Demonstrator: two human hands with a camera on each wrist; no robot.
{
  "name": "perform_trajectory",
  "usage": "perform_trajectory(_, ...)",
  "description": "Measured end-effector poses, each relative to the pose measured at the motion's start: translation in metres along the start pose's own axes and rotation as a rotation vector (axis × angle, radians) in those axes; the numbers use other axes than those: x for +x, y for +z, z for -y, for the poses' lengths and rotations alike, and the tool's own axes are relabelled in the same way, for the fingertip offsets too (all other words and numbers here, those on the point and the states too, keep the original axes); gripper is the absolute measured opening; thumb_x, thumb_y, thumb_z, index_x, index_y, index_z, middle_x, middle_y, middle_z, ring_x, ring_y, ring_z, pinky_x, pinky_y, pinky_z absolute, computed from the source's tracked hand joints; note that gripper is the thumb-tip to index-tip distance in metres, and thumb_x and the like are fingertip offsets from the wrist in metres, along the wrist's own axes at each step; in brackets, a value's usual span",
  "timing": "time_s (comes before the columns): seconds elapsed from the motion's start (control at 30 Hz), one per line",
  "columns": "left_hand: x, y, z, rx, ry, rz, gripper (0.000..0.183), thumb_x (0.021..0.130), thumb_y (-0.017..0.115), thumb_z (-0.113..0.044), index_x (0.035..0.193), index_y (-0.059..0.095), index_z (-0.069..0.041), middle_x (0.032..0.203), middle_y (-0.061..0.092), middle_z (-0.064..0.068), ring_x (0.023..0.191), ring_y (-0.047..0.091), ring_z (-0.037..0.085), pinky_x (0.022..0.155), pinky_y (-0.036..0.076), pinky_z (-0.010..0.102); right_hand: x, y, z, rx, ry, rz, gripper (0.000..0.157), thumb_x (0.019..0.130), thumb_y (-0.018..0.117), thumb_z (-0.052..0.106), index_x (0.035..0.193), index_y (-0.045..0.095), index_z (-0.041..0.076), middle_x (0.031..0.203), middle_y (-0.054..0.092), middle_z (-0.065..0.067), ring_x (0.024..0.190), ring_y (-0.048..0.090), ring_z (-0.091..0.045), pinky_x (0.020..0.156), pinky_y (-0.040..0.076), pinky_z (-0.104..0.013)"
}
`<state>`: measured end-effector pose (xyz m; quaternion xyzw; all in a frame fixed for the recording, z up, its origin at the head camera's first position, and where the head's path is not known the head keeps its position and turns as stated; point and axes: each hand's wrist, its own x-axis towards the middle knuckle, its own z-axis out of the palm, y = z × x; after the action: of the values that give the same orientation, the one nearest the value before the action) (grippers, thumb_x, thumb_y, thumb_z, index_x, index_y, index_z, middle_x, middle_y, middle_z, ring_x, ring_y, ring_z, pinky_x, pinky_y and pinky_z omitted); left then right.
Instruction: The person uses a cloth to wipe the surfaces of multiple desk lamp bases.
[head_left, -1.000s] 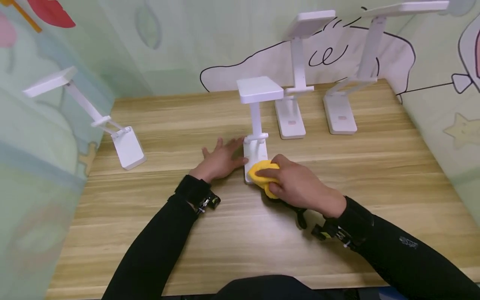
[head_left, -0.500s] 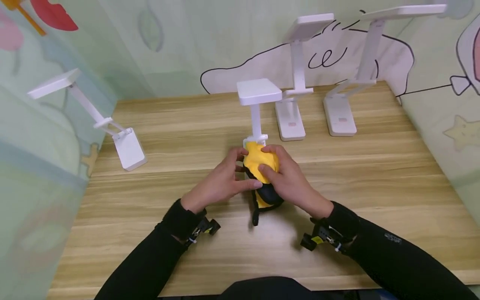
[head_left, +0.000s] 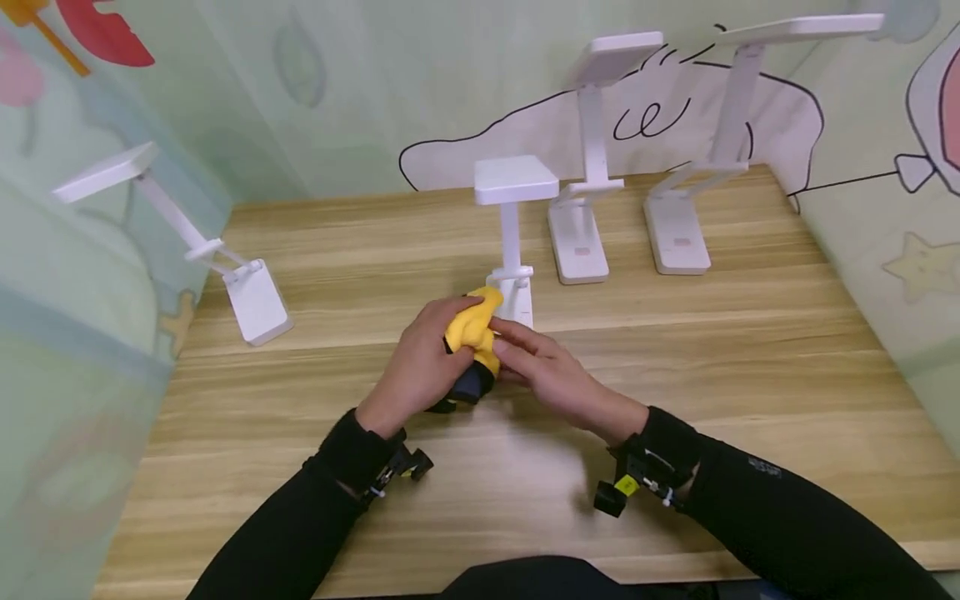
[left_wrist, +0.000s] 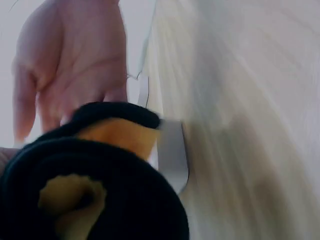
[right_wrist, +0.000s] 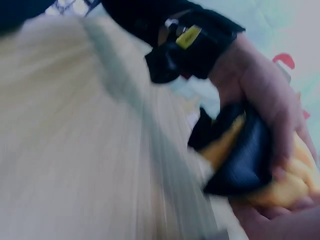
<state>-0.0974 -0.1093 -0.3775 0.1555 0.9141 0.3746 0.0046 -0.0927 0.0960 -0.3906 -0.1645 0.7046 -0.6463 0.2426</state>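
A yellow cloth with black trim [head_left: 474, 329] is bunched in my left hand [head_left: 422, 354], whose fingers and thumb curl round it. At its right side lies my right hand [head_left: 564, 379], fingers fairly straight, the tips at the cloth. The left wrist view shows the palm of the right hand [left_wrist: 82, 55] beyond the rolled black edge of the cloth [left_wrist: 125, 165]. Just behind both hands stands a white desk lamp [head_left: 516, 181] with its arm upright. The front of its base is partly hidden by my right fingers.
Two more white desk lamps stand at the back right, a nearer lamp [head_left: 583, 250] and a farther lamp [head_left: 678, 233]. Another white lamp [head_left: 258, 304] stands at the left. All are on a wood-grain table [head_left: 300, 467] against patterned walls [head_left: 337, 100].
The right hand first held the cloth on the lamp base while the left lay beside it. Both hands then met on the cloth, and it has moved left into the left hand, away from the base.
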Motion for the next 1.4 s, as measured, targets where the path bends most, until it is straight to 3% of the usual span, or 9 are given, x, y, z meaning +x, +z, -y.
perform_trajectory(0.17, 0.006, -0.022, 0.011, 0.343, 0.125, -0.013, 0.049, 0.084, 0.064, -0.002, 0.131, 0.06, -0.017, 0.138, 0.054, 0.014, 0.125, 0.049, 0.028, 0.101, 0.042, 0.049, 0.0, -0.03, -0.012, -0.764, -0.146, -0.148, 0.047, 0.096, 0.059, 0.035, 0.133, 0.057, 0.007, 0.108, 0.065, -0.009, 0.089, 0.06, -0.019, 0.073, 0.052, -0.038)
perform_trajectory(0.33, 0.019, -0.014, 0.005, 0.5, 0.261, 0.101, 0.048, 0.084, 0.065, -0.001, 0.13, 0.061, -0.013, 0.136, 0.056, 0.017, 0.125, 0.05, 0.03, 0.101, 0.042, 0.047, 0.009, -0.045, -0.02, -1.093, -0.072, -0.101, 0.089, 0.081, 0.066, 0.062, 0.149, 0.037, 0.011, 0.101, 0.052, -0.007, 0.082, 0.049, -0.02, 0.061, 0.044, -0.033)
perform_trajectory(0.43, 0.033, 0.002, 0.001, 0.573, 0.322, 0.14, 0.045, 0.086, 0.061, -0.004, 0.13, 0.061, -0.012, 0.134, 0.058, 0.017, 0.12, 0.053, 0.029, 0.099, 0.043, 0.044, 0.015, -0.046, -0.024, -1.151, -0.08, -0.048, 0.103, 0.074, 0.067, 0.07, 0.152, 0.03, 0.013, 0.102, 0.052, -0.006, 0.086, 0.049, -0.021, 0.063, 0.045, -0.035)
perform_trajectory(0.6, 0.055, 0.017, 0.002, 0.634, 0.335, 0.179, 0.041, 0.087, 0.057, -0.006, 0.126, 0.065, -0.015, 0.127, 0.063, 0.011, 0.112, 0.057, 0.026, 0.098, 0.045, 0.041, 0.022, -0.047, -0.03, -1.205, -0.157, -0.059, 0.092, 0.076, 0.072, 0.061, 0.146, 0.041, 0.011, 0.1, 0.057, -0.007, 0.088, 0.053, -0.023, 0.068, 0.05, -0.041)
perform_trajectory(0.87, 0.062, 0.013, 0.023, 0.448, 0.076, 0.214, 0.04, 0.086, 0.059, -0.007, 0.124, 0.067, -0.019, 0.117, 0.069, 0.006, 0.094, 0.062, 0.019, 0.079, 0.054, 0.035, 0.022, -0.047, -0.031, -1.295, -0.184, -0.084, 0.089, 0.079, 0.069, 0.061, 0.144, 0.043, 0.007, 0.105, 0.063, -0.012, 0.09, 0.058, -0.026, 0.066, 0.053, -0.044)
perform_trajectory(1.03, 0.053, 0.0, 0.026, 0.514, 0.003, 0.139, 0.034, 0.085, 0.058, -0.005, 0.116, 0.071, -0.013, 0.101, 0.07, 0.007, 0.078, 0.059, 0.02, 0.07, 0.052, 0.036, 0.022, -0.048, -0.033, -1.286, -0.179, -0.077, 0.09, 0.079, 0.069, 0.061, 0.145, 0.042, 0.006, 0.108, 0.063, -0.014, 0.091, 0.057, -0.026, 0.068, 0.052, -0.043)
perform_trajectory(1.1, 0.051, -0.001, 0.021, 0.53, 0.047, 0.106, 0.034, 0.085, 0.059, -0.005, 0.115, 0.071, -0.013, 0.104, 0.071, 0.008, 0.081, 0.061, 0.022, 0.073, 0.052, 0.038, 0.023, -0.049, -0.033, -1.28, -0.183, -0.077, 0.09, 0.079, 0.069, 0.06, 0.145, 0.042, 0.006, 0.108, 0.063, -0.013, 0.092, 0.057, -0.026, 0.069, 0.052, -0.043)
perform_trajectory(1.27, 0.056, 0.013, 0.009, 0.56, 0.297, 0.081, 0.041, 0.083, 0.056, -0.004, 0.123, 0.067, -0.01, 0.12, 0.068, 0.013, 0.109, 0.061, 0.026, 0.089, 0.049, 0.042, 0.023, -0.051, -0.033, -1.269, -0.187, -0.079, 0.089, 0.079, 0.07, 0.059, 0.145, 0.043, 0.006, 0.105, 0.062, -0.012, 0.09, 0.056, -0.025, 0.068, 0.052, -0.042)
perform_trajectory(1.4, 0.062, 0.02, 0.016, 0.597, 0.306, 0.077, 0.041, 0.083, 0.059, -0.003, 0.122, 0.068, -0.012, 0.116, 0.07, 0.011, 0.107, 0.062, 0.025, 0.09, 0.051, 0.039, 0.024, -0.05, -0.032, -1.277, -0.178, -0.059, 0.09, 0.08, 0.068, 0.06, 0.146, 0.041, 0.006, 0.107, 0.062, -0.013, 0.091, 0.056, -0.025, 0.069, 0.052, -0.042)
